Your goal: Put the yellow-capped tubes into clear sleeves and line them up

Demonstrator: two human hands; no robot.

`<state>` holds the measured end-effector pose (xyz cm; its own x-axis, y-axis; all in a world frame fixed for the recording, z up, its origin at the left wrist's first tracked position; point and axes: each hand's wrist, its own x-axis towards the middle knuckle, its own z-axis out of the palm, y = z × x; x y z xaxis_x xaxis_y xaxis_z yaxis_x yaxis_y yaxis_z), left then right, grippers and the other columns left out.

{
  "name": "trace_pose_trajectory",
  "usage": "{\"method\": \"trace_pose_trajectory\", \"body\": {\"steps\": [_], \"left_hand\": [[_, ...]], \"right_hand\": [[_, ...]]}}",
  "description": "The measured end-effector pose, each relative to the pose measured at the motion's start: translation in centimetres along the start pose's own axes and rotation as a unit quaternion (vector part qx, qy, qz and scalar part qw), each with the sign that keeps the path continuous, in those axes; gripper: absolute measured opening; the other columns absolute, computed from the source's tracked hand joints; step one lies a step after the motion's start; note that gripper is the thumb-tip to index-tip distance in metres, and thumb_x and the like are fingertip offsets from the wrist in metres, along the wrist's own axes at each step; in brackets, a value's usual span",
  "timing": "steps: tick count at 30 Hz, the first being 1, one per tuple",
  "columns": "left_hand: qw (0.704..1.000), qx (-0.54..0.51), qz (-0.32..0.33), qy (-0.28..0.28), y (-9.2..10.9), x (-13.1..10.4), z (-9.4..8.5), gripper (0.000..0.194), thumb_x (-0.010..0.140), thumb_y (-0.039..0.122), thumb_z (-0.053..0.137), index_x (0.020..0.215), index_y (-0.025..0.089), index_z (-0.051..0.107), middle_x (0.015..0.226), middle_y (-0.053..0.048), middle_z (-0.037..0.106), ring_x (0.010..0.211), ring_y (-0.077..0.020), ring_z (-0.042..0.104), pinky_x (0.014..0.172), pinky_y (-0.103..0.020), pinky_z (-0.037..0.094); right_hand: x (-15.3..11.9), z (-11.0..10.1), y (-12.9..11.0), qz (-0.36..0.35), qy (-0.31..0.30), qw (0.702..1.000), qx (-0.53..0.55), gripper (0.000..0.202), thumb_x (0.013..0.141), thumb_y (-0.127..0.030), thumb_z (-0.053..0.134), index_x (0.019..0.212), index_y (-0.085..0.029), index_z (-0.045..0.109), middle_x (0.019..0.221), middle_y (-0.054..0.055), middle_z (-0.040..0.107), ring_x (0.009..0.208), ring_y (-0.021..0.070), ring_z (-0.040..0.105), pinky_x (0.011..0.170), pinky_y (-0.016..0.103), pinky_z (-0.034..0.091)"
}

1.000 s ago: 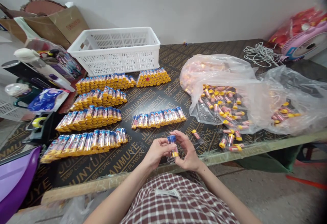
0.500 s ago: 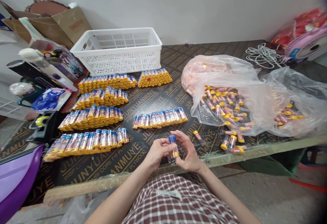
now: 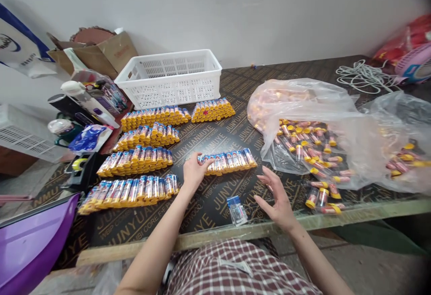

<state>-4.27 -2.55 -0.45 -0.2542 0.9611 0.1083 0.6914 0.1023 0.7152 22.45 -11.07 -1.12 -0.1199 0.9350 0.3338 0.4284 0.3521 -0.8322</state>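
- The row (image 3: 232,161) of tubes lies on the table (image 3: 208,207), blue ends away from the person and yellow ends toward them.
- The left hand (image 3: 194,170) is at the left end of the row, thumb and forefinger slightly parted and bent toward the end tubes. Whether they grip one I cannot tell, as the hand covers that spot.
- The right hand (image 3: 278,200) is off the near right corner of the row, palm turned inward, thumb spread well away from the fingers. The gap between them shows nothing held; what lies behind the fingers is hard to make out.
- Clear slips (image 3: 237,210) with blue tops lie flat on the near side of the row, between the two hands and touching neither.
- Left of the row, four stacks (image 3: 136,160) of like tubes run one behind another.
- Beyond the row is a small pile (image 3: 213,110) with a red star mark, and behind it a white crate (image 3: 178,86).
- Right of the row, a clear bag (image 3: 303,97) spills pink tubes with yellow caps; some loose tubes (image 3: 323,197) lie by the table edge.
- Far beyond the row to the right are a white cord (image 3: 367,77) and a pink fan (image 3: 415,66).
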Motion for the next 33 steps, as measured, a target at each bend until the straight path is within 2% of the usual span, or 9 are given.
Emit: {"method": "trace_pose_trajectory", "body": {"steps": [3,6,9,14,18,23,28,30,33], "left_hand": [[0.999,-0.018,0.032,0.027,0.5,-2.3,0.2,0.032,0.078,0.048,0.06,0.083,0.017,0.065,0.058,0.002,0.057,0.057,-0.0136,0.054,0.061,-0.024,0.036],[0.992,-0.034,0.072,-0.093,0.8,-5.7,1.4,0.029,0.078,0.046,0.06,0.071,0.018,0.065,0.061,0.0,0.06,0.058,-0.0131,0.054,0.06,-0.024,0.036],[0.971,0.01,0.093,-0.22,0.9,-8.8,3.5,0.022,0.071,0.04,0.07,0.073,0.019,0.066,0.071,-0.002,0.063,0.067,-0.0161,0.056,0.061,-0.025,0.036],[0.969,0.026,0.084,-0.231,0.7,-10.5,5.5,0.008,0.073,0.025,0.069,0.072,0.018,0.064,0.075,-0.002,0.062,0.074,-0.0167,0.057,0.064,-0.025,0.037],[0.967,0.02,0.096,-0.235,0.3,-10.2,5.4,0.008,0.078,0.022,0.063,0.07,0.019,0.065,0.074,-0.003,0.065,0.074,-0.0174,0.058,0.067,-0.026,0.038],[0.969,0.027,0.1,-0.226,-0.2,-10.3,5.2,0.004,0.078,0.019,0.062,0.076,0.019,0.066,0.075,-0.003,0.067,0.073,-0.0179,0.059,0.068,-0.027,0.038],[0.972,0.011,0.113,-0.207,0.0,-10.4,5.1,0.005,0.073,0.017,0.065,0.069,0.019,0.062,0.072,-0.002,0.063,0.071,-0.0165,0.056,0.065,-0.026,0.037],[0.975,-0.036,0.092,-0.199,0.2,-10.3,4.9,0.009,0.069,0.016,0.067,0.064,0.018,0.06,0.07,-0.001,0.061,0.069,-0.0153,0.055,0.064,-0.025,0.038],[0.959,-0.19,-0.017,-0.209,0.6,-9.8,4.4,0.013,0.067,0.02,0.066,0.062,0.017,0.055,0.063,0.0,0.059,0.06,-0.0132,0.055,0.059,-0.024,0.04]], "right_hand": [[0.1,-0.8,1.2,0.01,0.036,0.996,-0.08,0.056,0.082,-0.029,0.058,0.134,-0.028,0.038,0.135,0.009,0.042,0.111,0.0234,0.052,0.093,0.042,0.046],[0.2,-1.4,3.2,0.029,0.051,0.976,-0.209,0.042,0.082,-0.033,0.057,0.123,-0.023,0.052,0.116,0.01,0.054,0.105,0.0259,0.053,0.092,0.044,0.044],[0.3,-1.6,5.0,0.059,0.016,0.941,-0.333,0.039,0.081,-0.036,0.058,0.116,-0.017,0.058,0.1,0.012,0.059,0.095,0.0279,0.053,0.086,0.043,0.045],[0.5,-1.5,6.4,0.08,-0.031,0.899,-0.429,0.04,0.083,-0.032,0.053,0.119,-0.015,0.056,0.088,0.011,0.061,0.083,0.0276,0.055,0.077,0.04,0.046],[0.5,-1.5,5.7,0.098,-0.04,0.92,-0.378,0.039,0.084,-0.027,0.048,0.122,-0.017,0.053,0.088,0.009,0.06,0.082,0.0251,0.058,0.074,0.036,0.046],[0.9,-1.1,2.9,0.105,0.0,0.967,-0.233,0.045,0.083,-0.026,0.048,0.127,-0.019,0.046,0.095,0.007,0.058,0.074,0.0185,0.058,0.074,0.034,0.047],[1.0,-0.8,0.9,0.09,0.009,0.986,-0.142,0.027,0.086,-0.028,0.048,0.109,-0.019,0.059,0.098,0.007,0.061,0.069,0.0156,0.057,0.068,0.031,0.047],[0.8,-0.8,0.3,0.088,0.017,0.989,-0.115,0.021,0.085,-0.03,0.052,0.099,-0.019,0.063,0.095,0.007,0.063,0.069,0.0155,0.057,0.064,0.029,0.047],[0.4,-0.6,-0.7,0.09,0.032,0.993,-0.063,0.017,0.084,-0.03,0.057,0.094,-0.02,0.065,0.096,0.007,0.064,0.076,0.0166,0.06,0.062,0.028,0.048]]}}
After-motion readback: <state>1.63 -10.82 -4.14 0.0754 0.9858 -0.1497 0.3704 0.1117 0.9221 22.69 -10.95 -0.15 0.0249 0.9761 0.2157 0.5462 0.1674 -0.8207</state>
